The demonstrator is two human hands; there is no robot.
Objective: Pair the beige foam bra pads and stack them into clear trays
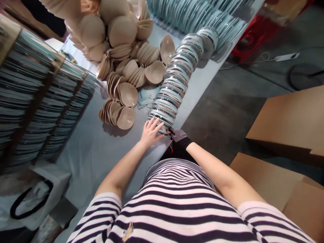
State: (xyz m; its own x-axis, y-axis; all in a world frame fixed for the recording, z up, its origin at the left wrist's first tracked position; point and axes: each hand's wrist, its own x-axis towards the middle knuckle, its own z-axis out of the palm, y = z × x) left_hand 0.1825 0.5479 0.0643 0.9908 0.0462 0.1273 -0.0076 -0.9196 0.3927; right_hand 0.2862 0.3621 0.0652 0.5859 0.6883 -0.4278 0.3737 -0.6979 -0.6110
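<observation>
A long row of clear round plastic cases (174, 79), with pale teal and brownish layers showing at their edges, runs along the right side of the white table. My left hand (151, 132) is bare and rests on the near end of this row, its fingers spread. At the same end, on the right, my right hand (178, 135) wears a dotted dark glove with bare fingertips. Its fingers are closed at the edge of the last case, partly hidden. Left of the row lie nested stacks of beige cups (128, 94) and a few printed teal cards (147, 97).
More beige cups (123, 31) are heaped at the back of the table (93, 148). Further teal-edged cases (187, 15) stand in rows at the far end. Tall racks of packed cases (22, 98) rise at left. Cardboard boxes (291, 121) stand on the right.
</observation>
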